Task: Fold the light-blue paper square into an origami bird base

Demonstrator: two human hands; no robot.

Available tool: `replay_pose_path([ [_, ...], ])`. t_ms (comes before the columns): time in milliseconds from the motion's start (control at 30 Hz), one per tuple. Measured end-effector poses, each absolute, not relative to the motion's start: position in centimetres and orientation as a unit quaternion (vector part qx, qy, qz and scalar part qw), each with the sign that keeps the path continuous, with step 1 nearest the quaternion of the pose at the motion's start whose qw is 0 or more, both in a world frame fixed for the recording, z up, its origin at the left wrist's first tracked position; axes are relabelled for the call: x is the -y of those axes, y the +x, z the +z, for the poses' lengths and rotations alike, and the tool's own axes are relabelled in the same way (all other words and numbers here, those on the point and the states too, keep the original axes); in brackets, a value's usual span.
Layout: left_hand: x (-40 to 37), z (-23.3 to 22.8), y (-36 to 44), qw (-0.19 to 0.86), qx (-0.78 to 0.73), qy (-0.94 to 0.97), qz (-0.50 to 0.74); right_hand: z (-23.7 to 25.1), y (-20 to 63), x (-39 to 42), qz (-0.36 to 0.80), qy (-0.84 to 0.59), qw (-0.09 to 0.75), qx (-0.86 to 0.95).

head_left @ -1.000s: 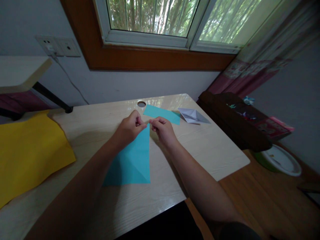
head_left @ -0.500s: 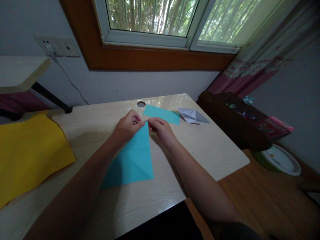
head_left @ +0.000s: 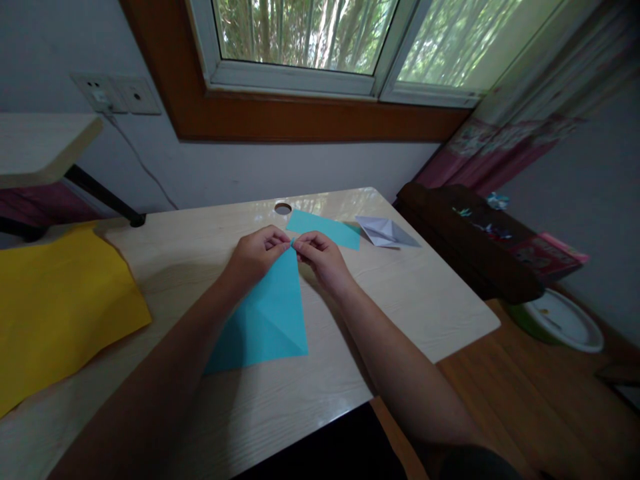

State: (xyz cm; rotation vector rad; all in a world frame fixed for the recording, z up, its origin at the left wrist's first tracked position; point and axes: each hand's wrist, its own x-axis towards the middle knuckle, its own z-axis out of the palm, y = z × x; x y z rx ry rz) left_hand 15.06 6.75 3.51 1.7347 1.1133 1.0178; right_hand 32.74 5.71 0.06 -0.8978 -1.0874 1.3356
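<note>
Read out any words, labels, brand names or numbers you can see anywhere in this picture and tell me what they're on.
No text can be read.
Pink box at right: printed pattern, too blurred to read.
Blue paper, yellow sheet, white folded paper: no print shows.
Wall socket plate: no readable marking.

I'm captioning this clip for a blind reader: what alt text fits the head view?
Two bare hands, left hand and right hand, pinch the far tip of a folded blue paper triangle lying on a pale wooden desk. Beyond lie a blue paper strip and a folded white paper; a yellow sheet lies at the left.
</note>
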Motion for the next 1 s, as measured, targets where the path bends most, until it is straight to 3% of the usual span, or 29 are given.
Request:
replay_pose_path([
  [300,-6.5,4.0,15.2,0.385,-0.447,0.693,0.414,0.3,32.6,-5.7,0.546,-0.392,0.561,0.485],
  [1000,-6.3,4.7,15.5,0.436,-0.48,0.648,0.4,0.3,32.7,-5.7,0.525,-0.391,0.559,0.508],
])
